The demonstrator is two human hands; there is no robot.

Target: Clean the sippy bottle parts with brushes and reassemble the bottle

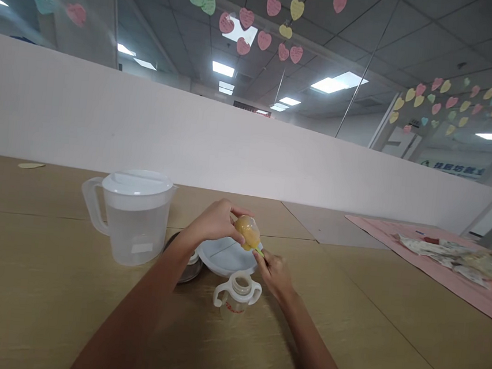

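Note:
My left hand [219, 224] pinches a clear, dome-shaped cover [252, 224], tilted above the basin. In my right hand [276, 273] is a thin green-handled sponge brush [260, 252]. Its yellow sponge end meets the dome's open side; how deep it sits inside cannot be made out. Below both hands lies a pale, shallow basin [221, 259]. Just in front of it, a clear baby bottle [236, 308] with two white handles stands upright and uncapped. Partly hidden by my left forearm is a dark round dish [191, 272] with a small white piece in it.
A translucent lidded pitcher [137, 229] stands left of my left arm. A flat, pale oval piece [31, 165] lies at the far left. On the right, a pink cloth [397, 237] bears crumpled plastic packaging [482, 262]. A white wall [189, 144] with windows runs behind the table.

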